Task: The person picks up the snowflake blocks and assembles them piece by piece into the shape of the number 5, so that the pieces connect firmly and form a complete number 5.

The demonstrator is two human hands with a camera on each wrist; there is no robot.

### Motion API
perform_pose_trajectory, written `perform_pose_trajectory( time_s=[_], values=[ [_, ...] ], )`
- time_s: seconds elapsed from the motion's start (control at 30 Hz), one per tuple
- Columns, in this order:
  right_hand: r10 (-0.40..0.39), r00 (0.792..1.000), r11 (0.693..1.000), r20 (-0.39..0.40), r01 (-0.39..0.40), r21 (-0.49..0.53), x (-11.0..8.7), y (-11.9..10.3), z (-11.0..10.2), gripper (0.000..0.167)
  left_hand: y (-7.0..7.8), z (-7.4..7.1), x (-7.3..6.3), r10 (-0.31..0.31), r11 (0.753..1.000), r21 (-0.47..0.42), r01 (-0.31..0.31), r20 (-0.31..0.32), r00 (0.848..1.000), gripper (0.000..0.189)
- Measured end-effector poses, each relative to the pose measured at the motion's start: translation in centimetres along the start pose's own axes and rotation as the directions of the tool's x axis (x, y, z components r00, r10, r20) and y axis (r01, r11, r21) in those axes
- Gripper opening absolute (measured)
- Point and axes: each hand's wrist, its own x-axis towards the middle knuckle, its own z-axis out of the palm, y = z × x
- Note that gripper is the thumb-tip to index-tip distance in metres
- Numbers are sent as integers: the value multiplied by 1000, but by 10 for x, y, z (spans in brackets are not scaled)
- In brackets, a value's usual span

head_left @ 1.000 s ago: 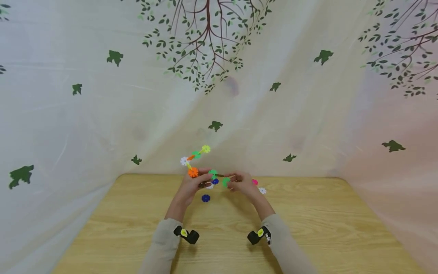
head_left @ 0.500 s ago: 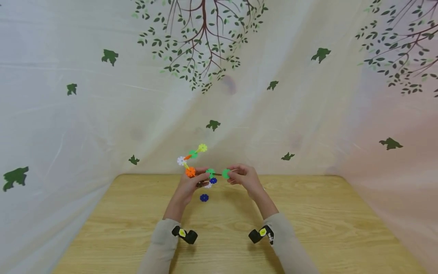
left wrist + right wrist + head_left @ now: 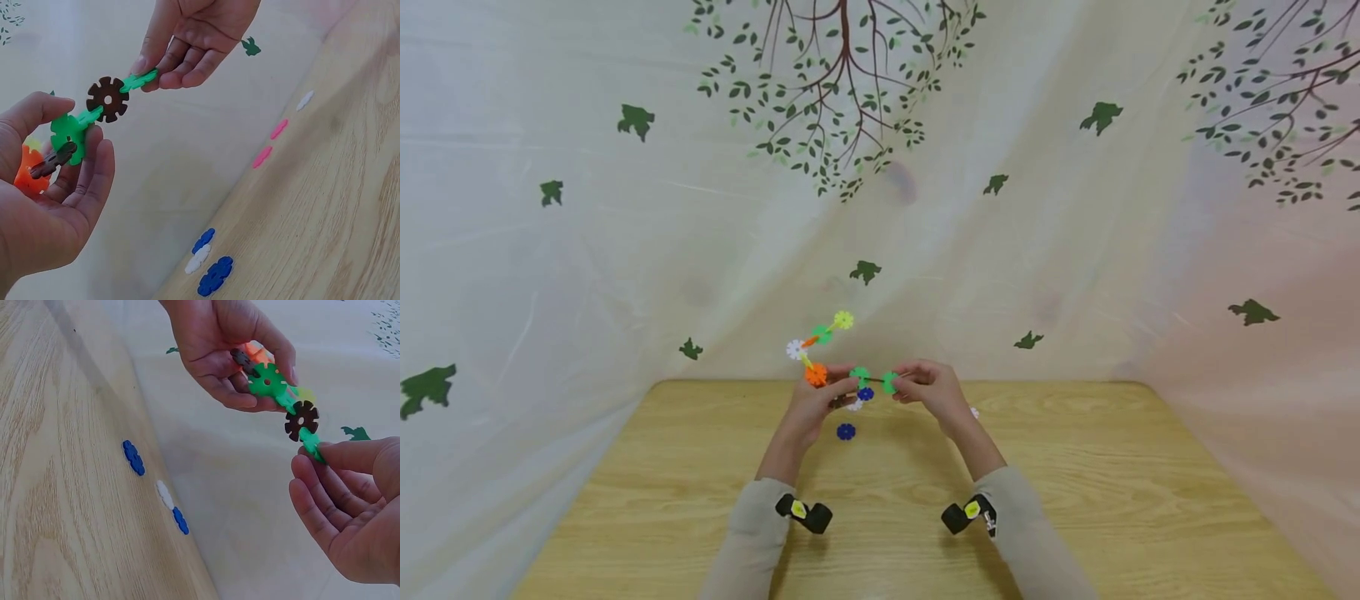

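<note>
A chain of interlocking snowflake discs rises from my left hand (image 3: 805, 410), which holds it between thumb and fingers. Orange (image 3: 816, 375), white (image 3: 795, 350) and yellow (image 3: 843, 320) discs show along it. In the left wrist view, a green disc (image 3: 62, 128) lies by the left thumb, a dark brown disc (image 3: 47, 164) sticking out of it. Further along comes a second brown disc (image 3: 97, 101), edge-on to more green. My right hand (image 3: 934, 393) pinches a green disc (image 3: 310, 445) whose rim meets that brown disc's slot; how deep it sits I cannot tell.
Below the hands, two blue discs (image 3: 846, 432) (image 3: 204, 240) and a white disc (image 3: 197, 259) lie on the wooden table (image 3: 1075, 500). Two pink discs (image 3: 262, 157) and another white disc (image 3: 305, 100) lie towards the right. A printed curtain (image 3: 737, 250) hangs behind the table.
My right hand has risen and moved slightly left, bringing its green disc up from below into line with the brown disc. The left hand keeps its hold with little movement.
</note>
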Motion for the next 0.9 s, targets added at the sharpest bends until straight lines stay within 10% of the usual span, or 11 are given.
perform_pose_trajectory(
  time_s=[0.37, 0.9],
  values=[
    [-58, 998, 998, 35, 58, -12, -3, -3, 4, 23, 1, 8, -2, 65, 991, -113, -76, -94, 993, 19],
    [-85, 992, 995, -92, 90, 46, -3, -5, 5, 25, 2, 10, -1, 141, 980, -149, -134, 35, 989, 29]
  ],
)
